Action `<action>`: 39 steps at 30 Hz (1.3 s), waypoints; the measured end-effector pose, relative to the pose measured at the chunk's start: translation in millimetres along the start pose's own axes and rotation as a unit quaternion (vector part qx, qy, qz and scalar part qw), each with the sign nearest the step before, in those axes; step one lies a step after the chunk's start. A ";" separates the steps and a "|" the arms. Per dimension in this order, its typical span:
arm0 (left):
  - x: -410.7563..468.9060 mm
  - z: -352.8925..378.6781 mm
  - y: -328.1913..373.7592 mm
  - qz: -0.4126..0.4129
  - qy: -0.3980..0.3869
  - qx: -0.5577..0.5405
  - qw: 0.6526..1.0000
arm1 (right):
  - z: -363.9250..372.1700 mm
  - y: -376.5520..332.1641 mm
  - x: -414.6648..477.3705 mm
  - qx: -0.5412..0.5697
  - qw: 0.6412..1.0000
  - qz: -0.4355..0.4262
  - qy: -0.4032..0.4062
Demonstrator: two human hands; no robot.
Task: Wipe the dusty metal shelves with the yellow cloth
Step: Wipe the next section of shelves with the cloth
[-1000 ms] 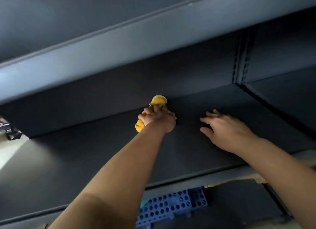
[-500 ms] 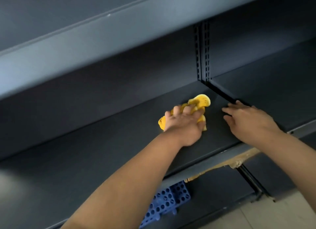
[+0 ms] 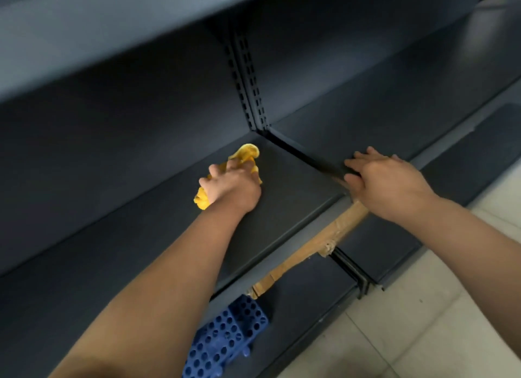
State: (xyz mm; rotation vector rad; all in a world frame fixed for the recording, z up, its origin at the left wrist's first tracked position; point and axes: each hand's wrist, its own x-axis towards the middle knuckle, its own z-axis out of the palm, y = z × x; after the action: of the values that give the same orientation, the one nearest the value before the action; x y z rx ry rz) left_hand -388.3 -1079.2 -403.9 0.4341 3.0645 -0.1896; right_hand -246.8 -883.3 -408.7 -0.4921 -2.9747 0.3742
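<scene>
Down under the front edge of the metal shelf (image 3: 141,236), at the left: blue perforated crate (image 3: 225,338), contents impossible to tell. Further right, midway back on the shelf near its right end: left hand (image 3: 231,188), fingers curled round the bunched yellow cloth (image 3: 248,152), pressing it onto the surface. At the right edge, over the seam below the slotted upright (image 3: 248,81): right hand (image 3: 386,183), fingers straight, flat on the metal, holding nothing. Beneath it, a brown cardboard strip (image 3: 310,248).

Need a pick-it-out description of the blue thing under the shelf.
Start at the dark metal shelf where the left hand grips the yellow cloth. Look below its front edge. There lies a blue grid full of round holes, the only blue item, beside the brown cardboard strip.
</scene>
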 end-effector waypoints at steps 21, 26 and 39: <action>-88.9 -81.4 169.7 -0.025 -0.162 -0.558 0.813 | -69.8 64.9 -26.8 0.027 0.985 0.110 -0.127; -113.7 -152.1 184.1 0.042 -0.200 -0.412 0.888 | -151.0 64.3 -64.4 0.004 0.975 0.140 -0.171; -166.3 -342.0 161.8 0.329 -0.110 -0.124 0.930 | -367.0 24.8 -105.2 -0.005 0.987 0.145 -0.064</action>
State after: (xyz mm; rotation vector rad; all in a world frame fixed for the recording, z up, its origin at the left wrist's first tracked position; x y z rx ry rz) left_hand -191.4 -927.3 -73.9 1.2695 2.5005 0.1635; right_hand -88.5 -813.0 -67.6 -0.9424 -3.0308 0.4298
